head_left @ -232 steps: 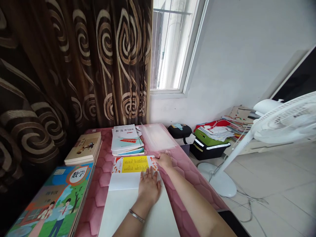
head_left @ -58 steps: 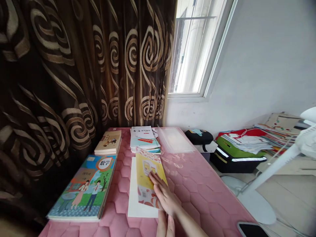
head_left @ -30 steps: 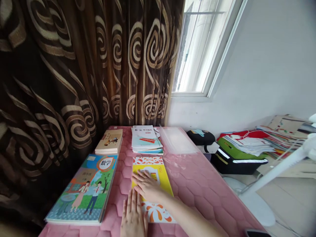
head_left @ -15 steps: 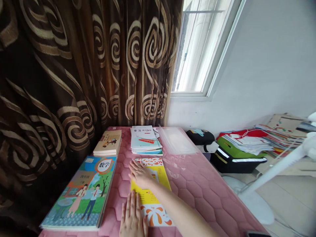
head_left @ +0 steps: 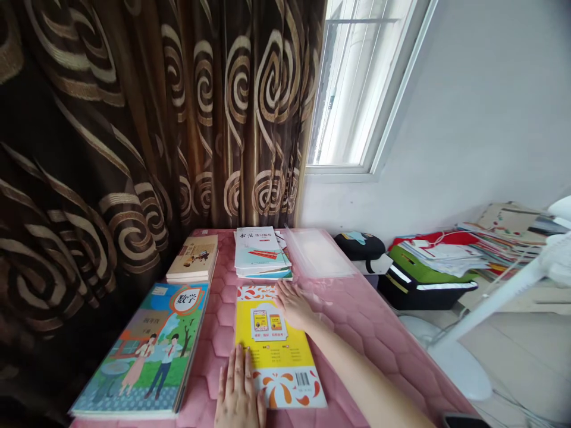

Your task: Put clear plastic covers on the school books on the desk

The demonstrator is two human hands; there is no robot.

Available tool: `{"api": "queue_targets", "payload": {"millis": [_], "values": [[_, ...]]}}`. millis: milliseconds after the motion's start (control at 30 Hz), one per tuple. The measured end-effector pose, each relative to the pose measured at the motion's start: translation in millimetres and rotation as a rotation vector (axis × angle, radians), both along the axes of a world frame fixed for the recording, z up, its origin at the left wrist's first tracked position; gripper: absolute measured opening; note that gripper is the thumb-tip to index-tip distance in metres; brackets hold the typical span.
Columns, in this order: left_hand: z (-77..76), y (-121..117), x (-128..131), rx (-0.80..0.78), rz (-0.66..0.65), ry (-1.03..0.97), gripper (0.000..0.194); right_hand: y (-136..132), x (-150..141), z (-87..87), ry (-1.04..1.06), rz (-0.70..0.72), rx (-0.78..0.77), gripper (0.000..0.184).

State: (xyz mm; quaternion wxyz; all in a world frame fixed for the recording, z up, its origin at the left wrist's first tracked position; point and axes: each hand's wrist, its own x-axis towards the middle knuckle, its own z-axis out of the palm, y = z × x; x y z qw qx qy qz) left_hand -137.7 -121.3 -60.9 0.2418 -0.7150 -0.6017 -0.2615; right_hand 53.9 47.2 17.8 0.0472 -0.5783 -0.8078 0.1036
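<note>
A yellow workbook (head_left: 267,342) with orange and white patterned ends lies flat on the pink quilted table (head_left: 357,333), back cover up, a barcode near its lower right corner. My left hand (head_left: 241,392) lies flat with fingers stretched out on the book's near left edge. My right hand (head_left: 292,304) rests open on the book's far right corner, fingers pointing towards the window.
A large maths textbook stack (head_left: 143,351) lies at the left, a tan book stack (head_left: 194,258) behind it, a white and teal stack (head_left: 262,252) at the back, a clear plastic sleeve (head_left: 319,252) beside it. A dark curtain hangs behind. A fan base (head_left: 450,362) and cluttered papers (head_left: 446,252) sit to the right.
My right hand slid from the book's far left corner across to its far right corner, uncovering the yellow cover. My left hand stayed on the near left edge.
</note>
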Motion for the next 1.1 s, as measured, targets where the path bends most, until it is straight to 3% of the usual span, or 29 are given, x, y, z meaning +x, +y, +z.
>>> {"api": "queue_targets", "payload": {"millis": [67,167,367,500,633,700,867,967,1100], "values": [[2.2,-0.3,-1.3,0.009,-0.009,0.017,0.071,3.8,2.1,1.3,-0.030,-0.070,0.021,0.062],[6.5,-0.8,-3.5,0.035,-0.050,0.035,0.072,-15.0,-10.4,-1.8,-0.030,-0.130,0.039,0.064],[11.8,-0.1,-3.2,0.055,-0.083,0.035,0.070,-107.7,-45.7,-29.3,0.080,0.028,0.156,0.065],[8.6,-1.5,-6.0,0.029,-0.093,0.043,0.071,-152.9,-26.0,-49.7,0.057,0.038,0.288,0.059],[4.1,-4.0,-7.5,-0.047,-0.068,0.037,0.069,-162.6,8.1,-60.5,0.003,-0.041,0.354,0.059],[6.2,0.9,0.7,-0.160,-0.049,0.038,0.066,-161.3,15.7,-62.8,-0.014,-0.048,0.344,0.058],[33.9,52.4,51.7,-0.578,-0.114,0.027,0.059,-158.7,13.8,-66.8,-0.032,-0.046,0.290,0.057],[54.1,99.5,72.1,-0.645,-0.129,0.001,0.061,-158.7,13.3,-69.6,-0.034,-0.052,0.297,0.058],[70.0,149.2,60.4,-0.673,-0.102,-0.006,0.064,-157.9,14.0,-68.3,-0.026,-0.060,0.277,0.060]]}}
